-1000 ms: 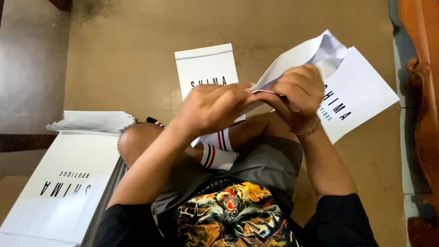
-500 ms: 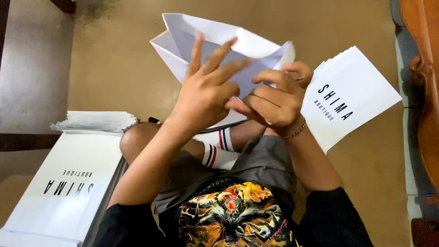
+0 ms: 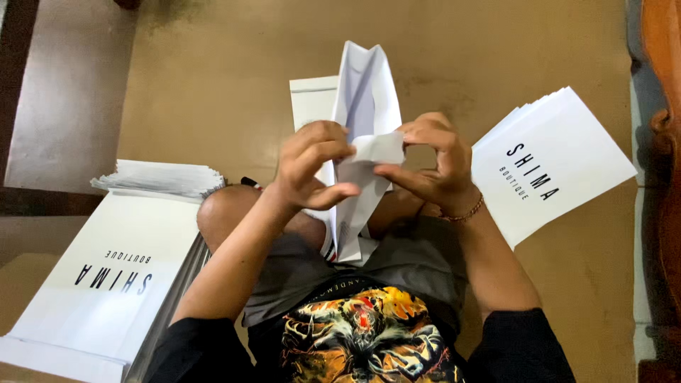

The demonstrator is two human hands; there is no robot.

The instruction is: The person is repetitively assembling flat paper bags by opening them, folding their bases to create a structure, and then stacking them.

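A white paper bag (image 3: 365, 99) is standing upright in mid-air in front of the person's chest, its open top pointing away and its pleated side panels showing as long vertical folds. Its lower end is being pinched from both sides: the left hand (image 3: 312, 167) is gripping the left edge with curled fingers, while the right hand (image 3: 429, 159) is pressing a small folded flap (image 3: 379, 147) of the bag's base between thumb and fingers. The bag's bottom tip is hanging down just above the lap.
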